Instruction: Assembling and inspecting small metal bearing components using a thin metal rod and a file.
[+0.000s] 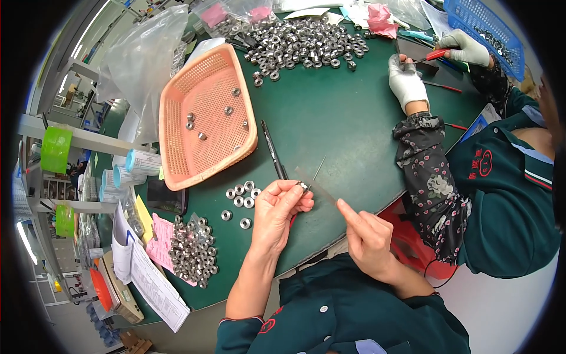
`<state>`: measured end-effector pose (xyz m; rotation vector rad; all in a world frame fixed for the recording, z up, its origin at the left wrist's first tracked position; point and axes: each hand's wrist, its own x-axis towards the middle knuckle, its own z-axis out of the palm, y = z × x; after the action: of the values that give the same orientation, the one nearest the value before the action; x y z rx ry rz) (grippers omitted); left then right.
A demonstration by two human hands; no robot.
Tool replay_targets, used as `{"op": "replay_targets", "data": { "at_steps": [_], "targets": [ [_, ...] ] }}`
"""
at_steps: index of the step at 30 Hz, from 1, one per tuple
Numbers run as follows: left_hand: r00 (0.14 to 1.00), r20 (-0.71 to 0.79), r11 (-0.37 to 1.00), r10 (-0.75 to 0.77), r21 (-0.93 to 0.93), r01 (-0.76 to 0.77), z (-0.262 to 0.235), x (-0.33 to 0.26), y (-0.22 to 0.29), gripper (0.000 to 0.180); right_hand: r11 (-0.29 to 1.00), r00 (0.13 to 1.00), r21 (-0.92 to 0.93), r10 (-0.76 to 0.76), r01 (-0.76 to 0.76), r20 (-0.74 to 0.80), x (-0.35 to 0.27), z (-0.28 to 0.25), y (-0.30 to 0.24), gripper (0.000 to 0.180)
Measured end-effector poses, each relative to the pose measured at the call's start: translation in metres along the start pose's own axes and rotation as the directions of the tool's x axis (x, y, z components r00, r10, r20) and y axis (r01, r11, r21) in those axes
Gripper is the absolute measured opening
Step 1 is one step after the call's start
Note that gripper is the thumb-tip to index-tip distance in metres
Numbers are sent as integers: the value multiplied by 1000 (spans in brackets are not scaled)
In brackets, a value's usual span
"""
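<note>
My left hand [275, 206] is closed in a pinch on a small metal ring [303, 186]. A thin, blurred, see-through strip [323, 193] crosses in front of the ring, with its near end at my right forefinger. My right hand [370, 237] has that forefinger stretched along the strip, the other fingers curled under. A thin metal rod [319, 167] sticks out beyond the ring; its lower part is hidden. Just left of my left hand, several loose metal rings [239, 201] lie on the green table [336, 130]. Something red shows beneath my left hand.
An orange basket [251, 133] holding several rings stands at left, beside a black pen-like tool [271, 147]. Ring piles lie at the back [306, 44] and near left [193, 251]. At right, a co-worker's gloved hands [408, 85] hold a red-handled tool [437, 54] near a blue basket [463, 15].
</note>
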<state>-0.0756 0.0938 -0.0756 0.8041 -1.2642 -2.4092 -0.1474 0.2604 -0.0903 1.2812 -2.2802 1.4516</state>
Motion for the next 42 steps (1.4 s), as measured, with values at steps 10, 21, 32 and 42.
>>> {"op": "replay_targets", "data": {
  "at_steps": [10, 21, 32, 42],
  "targets": [
    [999, 22, 998, 29, 51, -30, 4, -3, -4, 12, 999, 999, -40, -24, 26, 46, 0, 0, -6, 48],
    [999, 14, 999, 45, 29, -45, 8, -5, 1, 12, 1000, 999, -18, -25, 26, 29, 3, 1, -7, 50],
    [999, 50, 997, 14, 69, -18, 8, -6, 1, 12, 994, 995, 81, 74, -68, -72, 26, 14, 2, 41],
    [992, 122, 976, 21, 213, -47, 12, -10, 0, 18, 454, 749, 606, 501, -654, 434, 38, 6, 0, 8]
  ]
}}
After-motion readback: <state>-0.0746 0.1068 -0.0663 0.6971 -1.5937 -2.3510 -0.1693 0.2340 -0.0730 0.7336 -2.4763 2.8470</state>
